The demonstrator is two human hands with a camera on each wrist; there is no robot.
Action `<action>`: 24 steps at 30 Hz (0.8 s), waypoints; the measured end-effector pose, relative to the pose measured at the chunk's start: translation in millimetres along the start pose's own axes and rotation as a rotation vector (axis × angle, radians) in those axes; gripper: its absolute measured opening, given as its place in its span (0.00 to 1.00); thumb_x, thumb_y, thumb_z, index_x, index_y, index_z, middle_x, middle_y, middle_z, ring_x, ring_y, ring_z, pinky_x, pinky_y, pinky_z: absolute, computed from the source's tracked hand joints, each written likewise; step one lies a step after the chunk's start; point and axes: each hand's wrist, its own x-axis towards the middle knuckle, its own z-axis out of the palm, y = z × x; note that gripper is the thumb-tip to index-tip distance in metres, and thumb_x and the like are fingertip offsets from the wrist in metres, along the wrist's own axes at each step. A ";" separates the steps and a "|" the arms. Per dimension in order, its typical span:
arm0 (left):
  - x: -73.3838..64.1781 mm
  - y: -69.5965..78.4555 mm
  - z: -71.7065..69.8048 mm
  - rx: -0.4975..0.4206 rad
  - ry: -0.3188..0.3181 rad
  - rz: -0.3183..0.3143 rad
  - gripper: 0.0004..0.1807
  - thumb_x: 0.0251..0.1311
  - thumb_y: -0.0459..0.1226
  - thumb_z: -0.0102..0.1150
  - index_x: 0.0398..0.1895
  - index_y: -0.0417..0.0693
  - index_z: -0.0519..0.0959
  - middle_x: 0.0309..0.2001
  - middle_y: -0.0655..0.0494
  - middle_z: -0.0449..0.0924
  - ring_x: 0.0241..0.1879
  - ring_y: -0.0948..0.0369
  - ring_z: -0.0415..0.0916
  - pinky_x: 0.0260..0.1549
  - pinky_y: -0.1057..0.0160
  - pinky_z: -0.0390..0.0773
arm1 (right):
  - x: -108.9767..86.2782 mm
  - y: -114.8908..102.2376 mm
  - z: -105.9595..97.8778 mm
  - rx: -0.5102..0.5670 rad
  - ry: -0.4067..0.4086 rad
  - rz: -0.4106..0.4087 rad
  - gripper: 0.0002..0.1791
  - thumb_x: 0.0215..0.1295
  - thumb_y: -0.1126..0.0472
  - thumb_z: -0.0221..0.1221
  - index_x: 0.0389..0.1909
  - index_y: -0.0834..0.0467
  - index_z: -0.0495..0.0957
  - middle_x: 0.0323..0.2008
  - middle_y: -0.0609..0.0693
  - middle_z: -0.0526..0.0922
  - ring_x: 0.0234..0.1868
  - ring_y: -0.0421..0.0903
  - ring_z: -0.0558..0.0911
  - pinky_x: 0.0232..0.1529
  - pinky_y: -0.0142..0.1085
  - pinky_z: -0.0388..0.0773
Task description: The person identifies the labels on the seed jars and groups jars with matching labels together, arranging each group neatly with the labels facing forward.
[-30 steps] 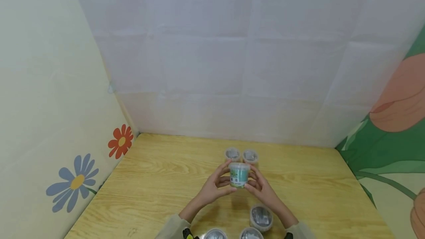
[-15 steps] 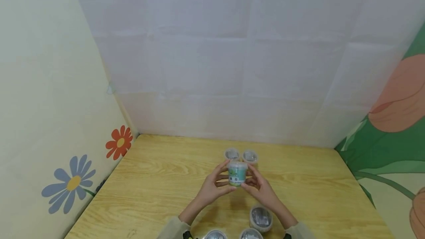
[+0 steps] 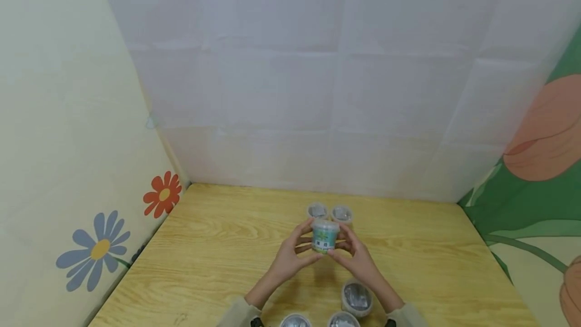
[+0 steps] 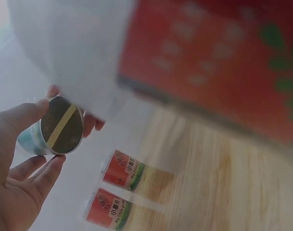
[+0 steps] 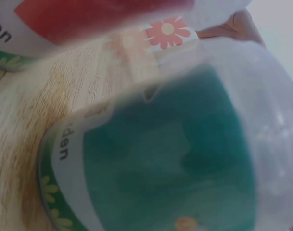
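Both hands hold up a small plastic tub (image 3: 325, 236) with a clear lid and a teal label, above the middle of the table. My left hand (image 3: 288, 254) grips its left side, thumb low at the front and fingers on the far side. On the opposite side my right hand (image 3: 363, 259) grips it in a mirrored way. The left wrist view shows the tub's dark base (image 4: 55, 137) crossed by a yellowish strip, with the left thumb and fingertips around it. My right hand's grip is hidden in the right wrist view by a large green-labelled tub (image 5: 170, 154).
Two red-labelled tubs (image 4: 122, 169) stand behind the held one on the wooden table (image 3: 218, 236). Nearer the body are a lidded tub (image 3: 357, 297) by the right forearm and two more tubs (image 3: 343, 320) at the bottom edge. A white backdrop (image 3: 281, 90) closes off the rear.
The held tub has risen slightly and tilted a little, and its label has turned slightly to the right. Both hands keep their grip. The standing tubs have not moved.
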 end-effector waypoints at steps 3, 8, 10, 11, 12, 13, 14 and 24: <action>-0.3 -1.3 -2.0 -0.044 -0.004 -0.022 0.41 0.54 0.30 0.63 0.70 0.41 0.54 0.61 0.36 0.63 0.53 0.41 0.72 0.50 0.47 0.75 | -0.2 -1.0 -0.7 0.009 -0.010 0.000 0.40 0.58 0.61 0.63 0.69 0.57 0.54 0.50 0.58 0.77 0.45 0.45 0.80 0.51 0.48 0.74; -1.3 -2.3 -4.6 -0.109 -0.025 -0.068 0.39 0.56 0.31 0.61 0.70 0.44 0.53 0.62 0.36 0.63 0.51 0.41 0.73 0.48 0.55 0.78 | -1.0 -2.7 -2.0 0.040 -0.053 -0.021 0.40 0.60 0.64 0.61 0.70 0.59 0.51 0.52 0.62 0.75 0.45 0.47 0.79 0.50 0.41 0.76; -1.4 -2.3 -5.2 -0.127 -0.032 -0.082 0.40 0.57 0.31 0.61 0.71 0.46 0.53 0.62 0.37 0.63 0.51 0.41 0.74 0.46 0.59 0.79 | -1.2 -2.6 -2.6 0.053 -0.072 -0.041 0.40 0.61 0.65 0.60 0.70 0.60 0.50 0.53 0.65 0.75 0.45 0.46 0.79 0.48 0.38 0.77; -1.4 -2.3 -5.4 -0.132 -0.034 -0.086 0.40 0.57 0.31 0.61 0.71 0.46 0.53 0.61 0.37 0.63 0.51 0.41 0.74 0.46 0.60 0.79 | -1.1 -2.5 -3.0 0.061 -0.079 -0.052 0.40 0.61 0.66 0.59 0.70 0.61 0.49 0.52 0.66 0.74 0.45 0.46 0.79 0.47 0.36 0.78; -1.3 -2.3 -5.7 -0.136 -0.035 -0.089 0.40 0.57 0.31 0.61 0.71 0.47 0.53 0.61 0.36 0.63 0.51 0.41 0.74 0.46 0.61 0.79 | -1.1 -1.8 -3.4 0.063 -0.085 -0.064 0.39 0.61 0.67 0.59 0.70 0.62 0.49 0.52 0.67 0.74 0.45 0.45 0.79 0.47 0.35 0.78; -1.0 -2.2 -6.0 -0.139 -0.037 -0.091 0.40 0.57 0.31 0.61 0.71 0.47 0.53 0.62 0.36 0.63 0.51 0.41 0.74 0.46 0.61 0.79 | -0.9 -1.5 -3.8 0.063 -0.090 -0.075 0.39 0.62 0.67 0.58 0.70 0.63 0.49 0.52 0.67 0.74 0.45 0.45 0.79 0.46 0.34 0.78; -0.7 -2.2 -6.4 -0.141 -0.039 -0.094 0.40 0.57 0.31 0.61 0.71 0.47 0.54 0.62 0.36 0.63 0.51 0.41 0.73 0.46 0.61 0.79 | -0.6 -1.1 -4.1 0.063 -0.094 -0.084 0.39 0.62 0.67 0.58 0.70 0.63 0.48 0.52 0.67 0.74 0.45 0.45 0.79 0.46 0.33 0.78; 1.4 -2.7 -10.3 -0.156 -0.060 -0.116 0.39 0.57 0.29 0.59 0.70 0.46 0.54 0.61 0.35 0.63 0.50 0.41 0.74 0.43 0.62 0.80 | -1.9 -13.5 -4.8 0.011 -0.104 -0.082 0.38 0.62 0.68 0.58 0.69 0.66 0.49 0.51 0.67 0.75 0.46 0.49 0.79 0.48 0.33 0.77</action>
